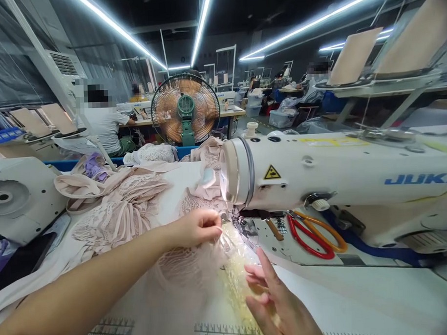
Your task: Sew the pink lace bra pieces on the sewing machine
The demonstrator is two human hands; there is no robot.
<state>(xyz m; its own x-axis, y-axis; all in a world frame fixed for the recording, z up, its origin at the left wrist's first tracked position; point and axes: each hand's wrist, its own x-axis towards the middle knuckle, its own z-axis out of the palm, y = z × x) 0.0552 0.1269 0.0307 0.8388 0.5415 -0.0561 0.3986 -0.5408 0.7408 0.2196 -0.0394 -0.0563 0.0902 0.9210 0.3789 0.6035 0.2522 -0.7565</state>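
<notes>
My left hand (201,228) is closed in a pinch on pale pink lace fabric (186,266), just left of the sewing machine's needle area (237,217). The fabric hangs below the hand and is partly blurred. My right hand (274,297) is nearer the front edge, its fingers apart with nothing between them. Between the two hands, a shiny yellowish strip (236,279) covers part of the white table. The white sewing machine (300,169) reaches in from the right, its lamp lighting the needle area.
Red and orange-handled scissors (310,235) lie under the machine arm. More pink lace pieces (118,205) are heaped at the left, beside another machine (19,194). A large fan (186,110) stands behind the table. A person in a white shirt (103,127) sits further back.
</notes>
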